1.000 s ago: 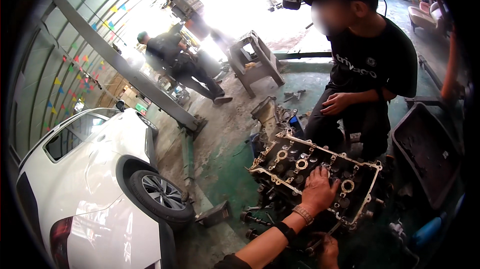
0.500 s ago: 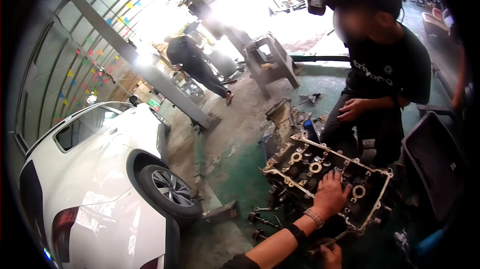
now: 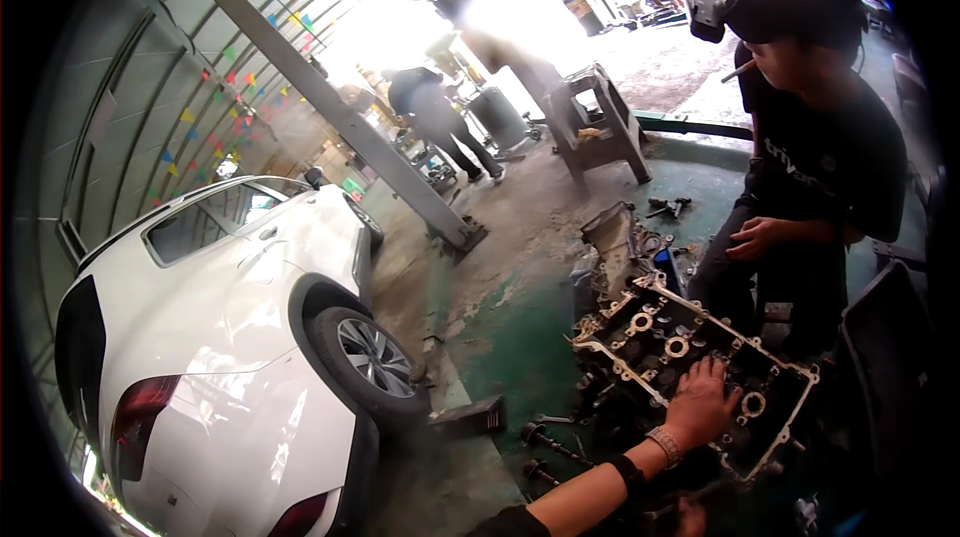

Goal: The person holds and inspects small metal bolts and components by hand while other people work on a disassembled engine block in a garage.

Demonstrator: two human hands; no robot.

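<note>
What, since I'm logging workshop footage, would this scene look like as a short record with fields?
Left hand: palm down on the engine part
Right hand: at the lower edge, too dark to tell its grip
Left wrist: metal-link band and black band
Co-worker: in dark shirt, beside the engine part
Loose metal parts: on the floor, near the engine part
White car: at the picture's left

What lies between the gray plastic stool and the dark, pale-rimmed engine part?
Head view: a grimy tan metal casing, a blue object and loose dark metal parts.
</note>
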